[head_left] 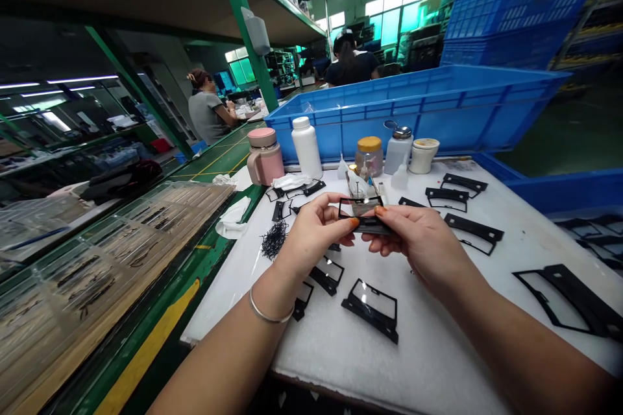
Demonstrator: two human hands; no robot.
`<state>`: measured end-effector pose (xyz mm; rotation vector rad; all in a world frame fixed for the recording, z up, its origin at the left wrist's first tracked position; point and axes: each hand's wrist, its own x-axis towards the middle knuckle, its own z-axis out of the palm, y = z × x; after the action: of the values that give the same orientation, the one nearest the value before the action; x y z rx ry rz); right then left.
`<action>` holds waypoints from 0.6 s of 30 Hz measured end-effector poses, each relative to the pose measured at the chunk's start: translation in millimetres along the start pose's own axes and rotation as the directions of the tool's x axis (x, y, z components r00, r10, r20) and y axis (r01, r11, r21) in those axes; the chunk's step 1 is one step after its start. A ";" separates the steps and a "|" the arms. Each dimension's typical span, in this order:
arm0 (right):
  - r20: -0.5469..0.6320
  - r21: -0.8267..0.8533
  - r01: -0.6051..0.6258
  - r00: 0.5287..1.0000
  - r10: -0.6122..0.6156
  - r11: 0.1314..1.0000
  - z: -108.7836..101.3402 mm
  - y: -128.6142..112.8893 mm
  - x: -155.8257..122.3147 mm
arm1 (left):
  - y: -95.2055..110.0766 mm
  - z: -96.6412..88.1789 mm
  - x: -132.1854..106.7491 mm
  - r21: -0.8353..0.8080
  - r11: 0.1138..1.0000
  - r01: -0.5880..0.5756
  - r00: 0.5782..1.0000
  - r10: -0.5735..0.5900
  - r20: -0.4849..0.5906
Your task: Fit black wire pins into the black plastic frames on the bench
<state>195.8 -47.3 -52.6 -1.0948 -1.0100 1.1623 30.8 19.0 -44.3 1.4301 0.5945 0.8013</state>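
Observation:
My left hand [314,230] and my right hand [413,246] pinch a thin black rectangular frame [364,215] between their fingertips, above a white foam pad [403,363]. A clear film seems to lie in the frame. Similar black frames lie on the pad, one [370,308] below my hands and another [474,233] to the right. A tangled heap of black wire-like strands [274,240] lies just left of my left hand. My left wrist wears a metal bangle [270,314].
Behind the pad stand a white bottle [306,148], a pink lidded mug [265,157] and a yellow-lidded jar [368,157], before a blue plastic crate [413,113]. Clear trays of dark parts [97,272] lie left. A seated person [207,113] works beyond the green shelf post [248,32].

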 end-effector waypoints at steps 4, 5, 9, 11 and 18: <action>-0.010 -0.046 0.023 1.000 -0.023 0.999 1.5 -1.4 -1.4 | -1.8 -0.9 0.9 0.029 0.999 -0.041 0.999 0.041 -0.001; -0.012 -0.056 0.029 0.999 -0.030 0.998 1.9 -1.9 -1.8 | -2.3 -1.2 1.1 0.035 0.998 -0.051 0.999 0.051 -0.001; -0.019 -0.091 0.052 0.998 -0.054 0.995 2.9 -2.8 -3.6 | -3.4 -2.3 1.5 0.055 0.996 -0.071 0.997 0.071 -0.003; -0.025 -0.100 0.055 0.998 -0.058 0.993 3.2 -2.7 -4.2 | -3.1 -2.4 1.6 0.056 0.996 -0.069 0.998 0.070 -0.006; -0.017 -0.125 0.084 0.996 -0.087 0.989 4.3 -1.6 -4.4 | -2.9 -2.7 2.6 0.032 0.996 -0.078 0.997 0.077 0.010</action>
<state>191.3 -51.2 -50.4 -1.1489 -1.1134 1.0270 30.7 22.8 -47.2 1.4932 0.5505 0.8496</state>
